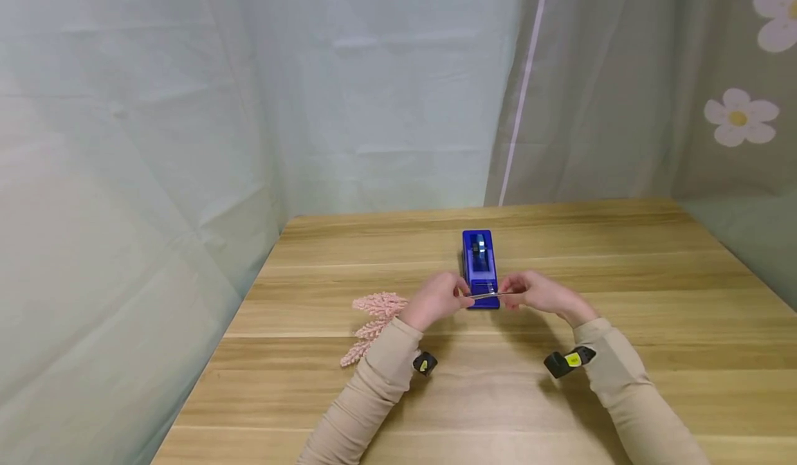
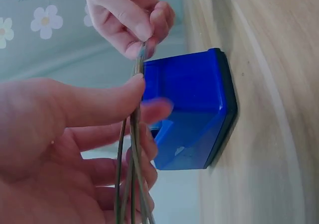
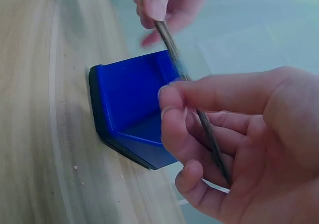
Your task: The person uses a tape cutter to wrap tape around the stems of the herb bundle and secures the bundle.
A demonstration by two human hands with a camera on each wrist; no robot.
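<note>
My left hand [image 1: 438, 300] [image 2: 142, 97] and right hand [image 1: 532, 293] [image 3: 172, 107] meet just above the wooden table [image 1: 654, 299]. Together they pinch a thin bundle of dark green stems [image 1: 484, 295] [image 2: 130, 154] [image 3: 202, 119], one hand at each end. The bundle runs level from hand to hand in front of a blue tape dispenser [image 1: 479, 261] [image 2: 194, 109] [image 3: 127, 99]. The dispenser stands on the table just behind the hands, touched by neither. At the top of the left wrist view the right hand [image 2: 144, 35] grips the stems' far end.
Pink flower sprigs [image 1: 373, 320] lie on the table left of my left forearm. Pale green cloth hangs behind and to the left, and a cloth with white flowers [image 1: 741, 115] hangs on the right. The table's left edge [image 1: 249, 299] is close to the sprigs.
</note>
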